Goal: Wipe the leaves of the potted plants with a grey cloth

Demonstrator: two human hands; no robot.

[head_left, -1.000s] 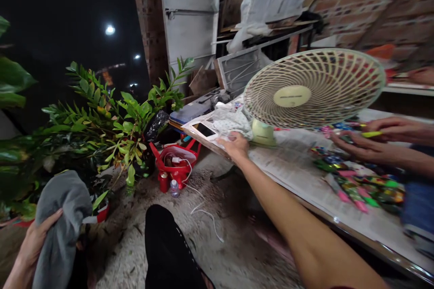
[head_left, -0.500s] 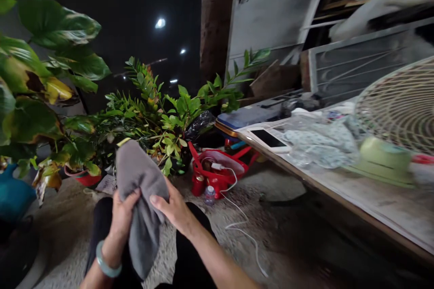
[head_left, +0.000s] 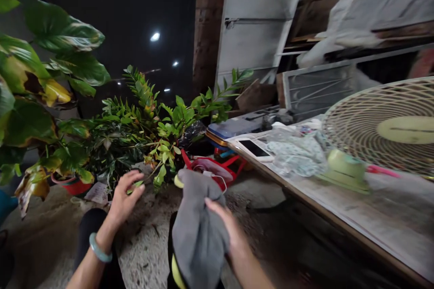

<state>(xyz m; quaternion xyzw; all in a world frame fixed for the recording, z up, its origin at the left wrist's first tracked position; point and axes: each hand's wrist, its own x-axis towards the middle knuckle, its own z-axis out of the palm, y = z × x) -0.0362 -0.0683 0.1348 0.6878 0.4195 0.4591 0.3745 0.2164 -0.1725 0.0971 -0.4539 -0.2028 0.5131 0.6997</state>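
A grey cloth item point(head_left: 200, 230) with yellow parts at its top and lower edge hangs from my right hand point(head_left: 230, 230), whose thumb presses on its front. The fingers behind the cloth are hidden. My left hand point(head_left: 127, 196), with a pale bangle on the wrist, is off the cloth, fingers apart and curved, close to the leaves of a green plant point(head_left: 166, 144). A small green leaf shows at its fingertips; whether it is touched I cannot tell.
Behind the cloth stands a red basket point(head_left: 233, 167) with a white cable. On the right, a table point(head_left: 356, 207) bears a white phone point(head_left: 254, 148), a plastic bag and a fan point(head_left: 383, 122). Large leaves point(head_left: 30, 122) and a red pot point(head_left: 73, 186) are at left.
My left hand has let go of the grey cloth and opened. My right hand has carried the cloth to the right, in front of the red basket. The view has shifted slightly.
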